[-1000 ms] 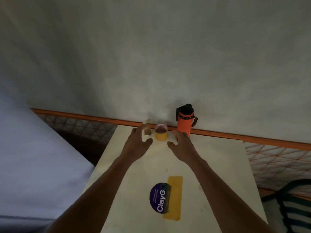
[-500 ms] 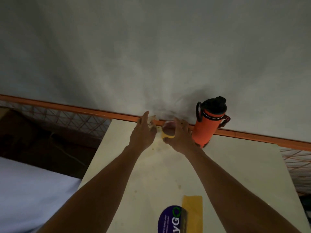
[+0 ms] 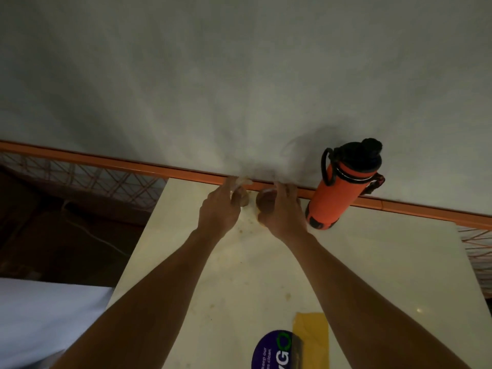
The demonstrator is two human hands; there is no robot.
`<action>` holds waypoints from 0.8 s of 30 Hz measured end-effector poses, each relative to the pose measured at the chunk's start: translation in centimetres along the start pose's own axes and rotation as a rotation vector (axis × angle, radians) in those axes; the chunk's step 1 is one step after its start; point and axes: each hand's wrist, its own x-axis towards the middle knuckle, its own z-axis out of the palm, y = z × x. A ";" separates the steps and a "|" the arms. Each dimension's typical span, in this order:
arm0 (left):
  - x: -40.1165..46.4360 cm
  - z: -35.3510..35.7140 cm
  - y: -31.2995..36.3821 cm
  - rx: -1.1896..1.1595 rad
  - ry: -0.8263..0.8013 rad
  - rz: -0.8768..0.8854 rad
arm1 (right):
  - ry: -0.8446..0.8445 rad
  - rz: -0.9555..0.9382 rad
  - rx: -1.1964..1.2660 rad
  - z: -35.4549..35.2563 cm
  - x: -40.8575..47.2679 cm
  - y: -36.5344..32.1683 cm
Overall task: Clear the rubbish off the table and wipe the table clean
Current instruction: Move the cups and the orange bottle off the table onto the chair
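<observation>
While gripped by the right hand, the yellow cup looks brown-topped

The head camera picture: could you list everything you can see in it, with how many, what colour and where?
table: one, cream, against the wall, with brownish stains.
small cup: one, yellow with a clear lid, at the table's far edge.
crumpled scrap: one, pale tan, left of the cup.
water bottle: one, orange with a black cap, upright, right of the cup.
cloth: one, yellow, near edge.
round packet: one, purple, beside the cloth.
rail: one, orange, along the wall.
wall: grey-white.
left hand: holds the scrap.
right hand: grips the cup.
</observation>
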 end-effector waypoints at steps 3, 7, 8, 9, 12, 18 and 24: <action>-2.2 -0.8 0.2 -0.005 0.015 -0.004 | -0.005 -0.014 0.042 -0.5 -2.6 -0.2; -6.1 -2.3 0.4 -0.062 -0.005 -0.008 | 0.005 -0.003 0.107 -2.0 -7.1 -0.1; -7.2 -2.6 0.6 -0.077 0.001 0.000 | 0.015 0.002 0.124 -2.4 -8.4 0.0; -8.2 -2.9 0.8 -0.083 0.007 0.006 | 0.026 0.006 0.141 -2.8 -9.6 0.0; -12.2 -3.9 1.3 -0.122 0.003 0.015 | 0.067 0.013 0.211 -4.1 -13.9 0.0; -20.4 -5.5 2.8 -0.245 -0.025 0.109 | 0.109 0.033 0.297 -6.2 -22.8 -0.6; -27.0 -7.0 4.7 -0.358 -0.027 0.189 | 0.137 0.051 0.326 -8.2 -30.8 -0.6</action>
